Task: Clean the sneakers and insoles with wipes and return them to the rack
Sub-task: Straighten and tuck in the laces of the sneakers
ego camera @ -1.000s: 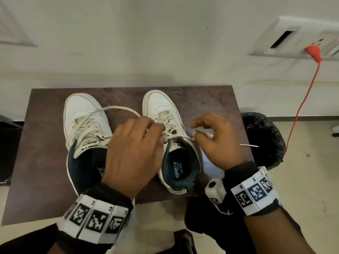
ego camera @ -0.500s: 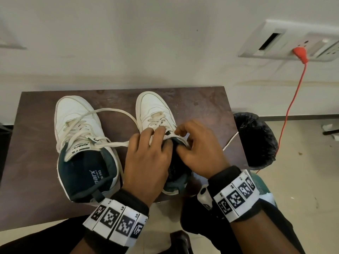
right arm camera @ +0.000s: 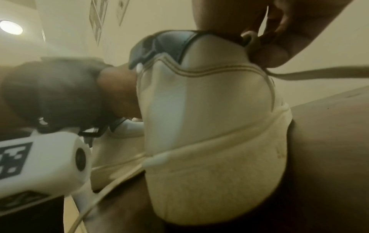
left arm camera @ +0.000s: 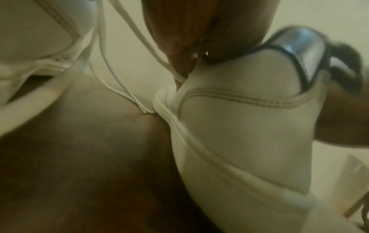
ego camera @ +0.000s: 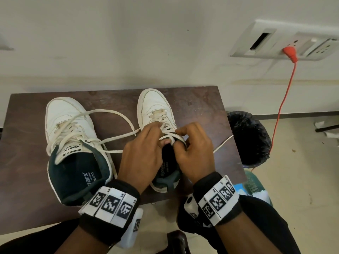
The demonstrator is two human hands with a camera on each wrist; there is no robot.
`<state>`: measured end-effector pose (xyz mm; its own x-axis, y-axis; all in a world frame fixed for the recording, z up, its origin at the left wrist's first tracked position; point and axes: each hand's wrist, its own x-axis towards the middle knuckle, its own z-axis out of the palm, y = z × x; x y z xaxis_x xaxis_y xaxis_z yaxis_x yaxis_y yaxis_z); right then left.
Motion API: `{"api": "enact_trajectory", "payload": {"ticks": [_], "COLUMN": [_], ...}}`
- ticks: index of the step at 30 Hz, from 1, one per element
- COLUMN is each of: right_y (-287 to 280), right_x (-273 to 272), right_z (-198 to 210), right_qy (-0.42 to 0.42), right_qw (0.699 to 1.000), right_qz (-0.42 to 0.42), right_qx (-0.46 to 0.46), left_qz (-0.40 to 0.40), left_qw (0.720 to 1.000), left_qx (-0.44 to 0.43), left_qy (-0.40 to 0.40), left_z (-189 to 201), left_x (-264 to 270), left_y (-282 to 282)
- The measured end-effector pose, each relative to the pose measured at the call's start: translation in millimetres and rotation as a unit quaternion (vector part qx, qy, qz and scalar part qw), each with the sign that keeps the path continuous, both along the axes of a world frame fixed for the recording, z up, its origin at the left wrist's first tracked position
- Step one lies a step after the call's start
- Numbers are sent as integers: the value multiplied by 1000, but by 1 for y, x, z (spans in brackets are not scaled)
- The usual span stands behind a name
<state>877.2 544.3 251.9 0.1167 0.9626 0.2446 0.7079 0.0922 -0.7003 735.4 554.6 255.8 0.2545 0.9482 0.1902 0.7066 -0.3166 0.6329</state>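
Two white sneakers with dark green lining stand toes-away on a dark brown table (ego camera: 25, 143). The left sneaker (ego camera: 67, 125) has loose laces trailing right. Both hands work over the right sneaker (ego camera: 154, 109). My left hand (ego camera: 141, 151) curls its fingers on the laces (ego camera: 166, 132) at the tongue. My right hand (ego camera: 194, 149) pinches the same laces from the right side. In the left wrist view the fingers (left arm camera: 179, 47) press at the sneaker's collar (left arm camera: 239, 110). The right wrist view shows fingers (right arm camera: 269, 53) pinching a lace above the heel (right arm camera: 209, 126).
A black-lined bin (ego camera: 249, 138) stands just right of the table. A red cable (ego camera: 282, 99) hangs from a wall socket (ego camera: 293, 43) above it. One lace end (ego camera: 223, 143) sticks off the table's right edge. A green-and-blue thing (ego camera: 256, 187) sits low at right.
Both hands came together on the right sneaker's laces; a second ago the right hand held a lace end out to the right, and now it pinches close to the tongue.
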Motion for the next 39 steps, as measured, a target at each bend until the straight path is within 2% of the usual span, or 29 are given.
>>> {"api": "enact_trajectory", "payload": {"ticks": [3, 5, 7, 12, 14, 17, 18, 20, 23, 25, 29, 32, 35, 37, 39], "right_y": [2, 2, 1, 3, 7, 13, 15, 17, 19, 21, 22, 24, 25, 22, 20], "right_x": [2, 5, 9, 11, 12, 21, 23, 27, 27, 24, 17, 29, 46, 46, 43], "right_z": [-3, -4, -5, 1, 7, 14, 16, 19, 20, 19, 18, 17, 17, 20, 23], "right_qy": [27, 49, 70, 86, 88, 110, 125, 153, 168, 150, 109, 67, 64, 72, 120], "right_qw": [1000, 999, 997, 995, 994, 986, 982, 974, 973, 978, 987, 990, 986, 982, 978], "right_qz": [-9, -16, -20, 10, 38, 70, 76, 86, 92, 87, 78, 64, 42, 47, 41], "right_qx": [-4, -9, -19, -41, -58, -106, -122, -143, -130, -115, -91, -108, -149, -170, -164], "left_qz": [1, -16, -46, -114, -95, -13, 2, 7, 16, 25, 29, 31, 44, 56, 61], "left_qw": [988, 975, 974, 980, 981, 980, 983, 991, 992, 992, 997, 993, 983, 980, 987], "left_qx": [-50, -78, -94, -102, -95, -75, -68, -79, -119, -125, -61, -18, -33, -41, -49], "left_qy": [-148, -206, -199, -125, -138, -181, -172, -104, -25, -12, 25, 109, 177, 185, 137], "left_z": [-5, -5, -5, -8, -4, 3, 5, 9, 14, 18, 23, 20, 14, 16, 19], "left_x": [-7, -10, -13, -15, -14, -20, -23, -27, -28, -31, -37, -44, -49, -48, -46], "left_y": [2, 3, 5, 1, -1, 6, 9, 13, 15, 18, 19, 19, 19, 16, 13]}}
